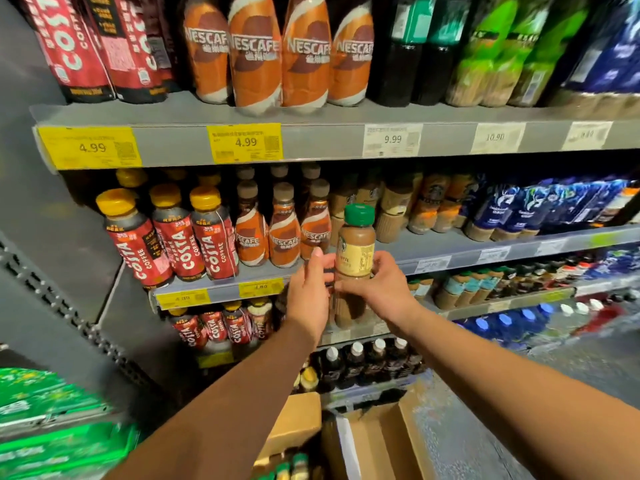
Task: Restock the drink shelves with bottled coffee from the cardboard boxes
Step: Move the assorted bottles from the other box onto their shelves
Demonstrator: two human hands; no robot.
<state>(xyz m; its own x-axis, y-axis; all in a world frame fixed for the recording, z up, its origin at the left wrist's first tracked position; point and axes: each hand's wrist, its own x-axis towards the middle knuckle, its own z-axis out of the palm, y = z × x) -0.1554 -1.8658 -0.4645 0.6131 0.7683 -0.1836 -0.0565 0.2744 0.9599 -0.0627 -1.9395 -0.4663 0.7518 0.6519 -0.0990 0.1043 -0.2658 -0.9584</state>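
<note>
**While one bottle is going up, the box is waiting below**

As the right hand [377, 289] is clamping its grip round the middle of a green-capped coffee bottle [355, 244], the left hand [310, 289] is laying fairly straight fingers against the bottle's side, steadying rather than holding. The bottle is standing upright in the air, its cap rising above the grip. Just beyond the grip, the middle shelf [450, 251] is carrying similar tan bottles [391, 209], with Nescafé bottles [284, 233] to the grip's left. Placing seems to be the step in hand, and it is calling for a forward reach and a level set-down without knocking neighbours. Well below the grip, an open cardboard box [408, 431] is sitting, with more green caps [291, 469] showing beside its flaps, probably remaining stock.
</note>
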